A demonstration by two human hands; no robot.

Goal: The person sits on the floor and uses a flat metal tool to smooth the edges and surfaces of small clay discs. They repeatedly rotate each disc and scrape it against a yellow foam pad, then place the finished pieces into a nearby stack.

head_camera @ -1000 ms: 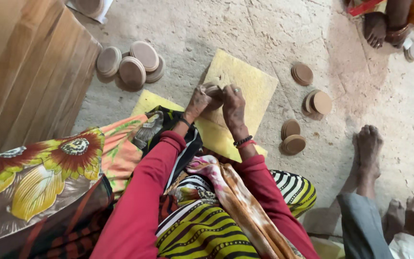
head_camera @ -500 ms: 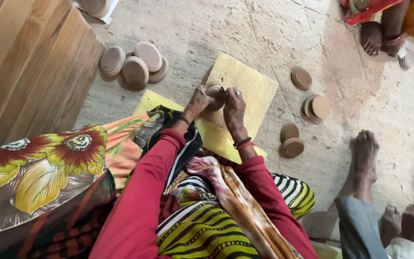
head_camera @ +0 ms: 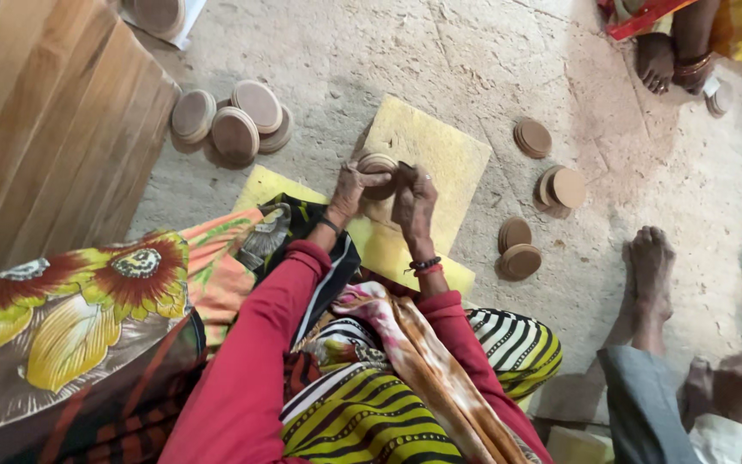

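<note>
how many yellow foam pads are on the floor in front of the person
2. One yellow foam pad lies tilted under both hands, which hold a brown disc. A second yellow pad lies nearer the person, mostly covered by cloth and arms. More may be hidden beneath the clothing.

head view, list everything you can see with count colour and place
held disc: one, brown, between both hands over the foam
yellow foam pads: two, on the floor, overlapping
disc piles: several, brown, upper left, right of the foam, far right edge
wooden board: one, tan, left
floral cloth: one, orange and yellow, lower left
other people's feet: right side and top right
left hand: on the disc
right hand: on the disc
</note>
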